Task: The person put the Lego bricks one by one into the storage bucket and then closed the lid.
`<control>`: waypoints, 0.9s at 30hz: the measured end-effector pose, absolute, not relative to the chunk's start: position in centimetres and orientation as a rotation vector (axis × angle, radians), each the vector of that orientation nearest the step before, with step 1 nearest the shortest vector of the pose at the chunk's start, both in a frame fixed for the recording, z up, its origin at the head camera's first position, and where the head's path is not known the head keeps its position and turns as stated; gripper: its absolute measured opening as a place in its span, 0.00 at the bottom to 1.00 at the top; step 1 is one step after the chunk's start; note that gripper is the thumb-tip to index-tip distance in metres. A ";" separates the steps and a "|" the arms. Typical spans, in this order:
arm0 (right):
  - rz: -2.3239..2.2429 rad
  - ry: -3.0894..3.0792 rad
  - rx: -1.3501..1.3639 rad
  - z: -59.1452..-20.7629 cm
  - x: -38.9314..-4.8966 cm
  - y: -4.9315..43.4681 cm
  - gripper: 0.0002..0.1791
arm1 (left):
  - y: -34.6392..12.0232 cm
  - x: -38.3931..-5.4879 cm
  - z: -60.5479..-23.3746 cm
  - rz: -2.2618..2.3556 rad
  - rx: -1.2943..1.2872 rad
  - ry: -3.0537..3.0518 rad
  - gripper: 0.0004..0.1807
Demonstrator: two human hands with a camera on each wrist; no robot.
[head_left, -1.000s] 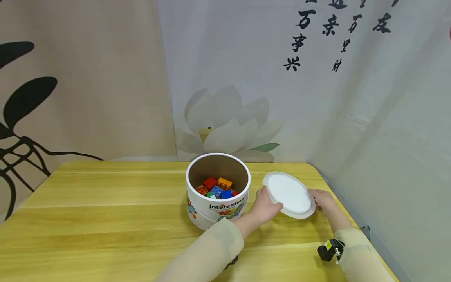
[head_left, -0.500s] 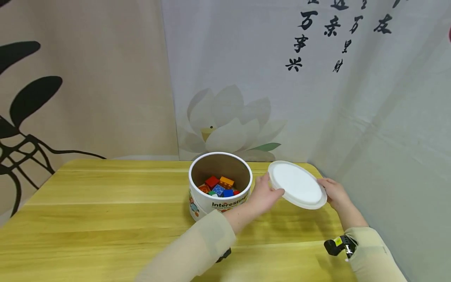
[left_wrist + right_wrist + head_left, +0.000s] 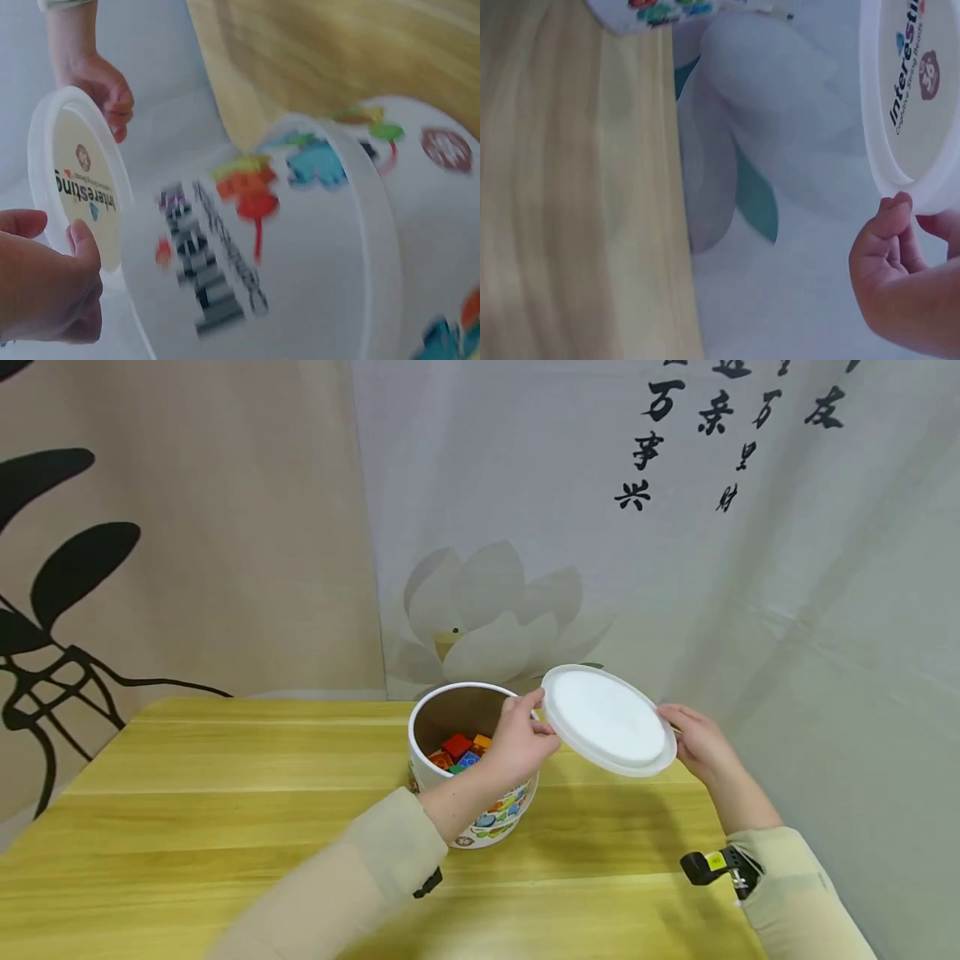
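A round white lid (image 3: 607,720) is held in the air, tilted, just right of a white printed bucket (image 3: 498,818). My left hand (image 3: 517,743) pinches the lid's left edge and hides part of the bucket's rim. On the opposite edge, my right hand (image 3: 697,743) pinches the lid between thumb and fingers. The printed face of the lid (image 3: 84,187) shows in the left wrist view, with my left hand (image 3: 49,281) at its rim. In the right wrist view the fingers (image 3: 896,214) grip the lid's edge. Colourful building blocks (image 3: 457,746) lie inside the topless bucket.
The wooden table (image 3: 225,827) carries the bucket near its back edge. Behind it hangs a printed cloth backdrop (image 3: 487,485), and a pale cloth (image 3: 862,652) borders the table's right side.
Both hands have raised the lid off the table area, first slightly right, then left toward the bucket. The left hand now covers part of the bucket's opening.
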State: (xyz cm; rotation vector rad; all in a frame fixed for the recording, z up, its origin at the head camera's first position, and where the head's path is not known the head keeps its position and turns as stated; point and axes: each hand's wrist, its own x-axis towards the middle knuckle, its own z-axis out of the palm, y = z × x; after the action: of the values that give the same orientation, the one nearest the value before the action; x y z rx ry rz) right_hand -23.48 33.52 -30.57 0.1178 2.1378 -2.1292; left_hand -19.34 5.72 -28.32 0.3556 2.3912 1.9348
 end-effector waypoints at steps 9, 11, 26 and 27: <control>-2.109 2.082 -0.017 -28.9 -23.6 29.6 0.07 | 1.2 -19.9 -28.4 1.930 0.383 2.544 0.36; -2.105 2.076 -0.039 -28.7 -23.8 28.9 0.06 | 0.3 -19.9 -28.5 1.932 0.396 2.579 0.35; -1.974 2.554 -0.360 -28.7 -23.8 23.5 0.21 | -5.1 -21.0 -29.5 1.842 0.366 2.780 0.18; -2.006 2.580 -0.358 -28.6 -23.8 23.2 0.19 | -5.3 -21.1 -29.6 1.834 0.376 2.796 0.16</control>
State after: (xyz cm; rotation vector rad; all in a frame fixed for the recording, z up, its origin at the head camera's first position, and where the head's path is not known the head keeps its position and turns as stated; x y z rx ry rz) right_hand -23.84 23.16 -28.64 -0.3583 2.5798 -2.0063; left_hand -21.07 -5.33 -29.60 0.3757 2.7962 1.8344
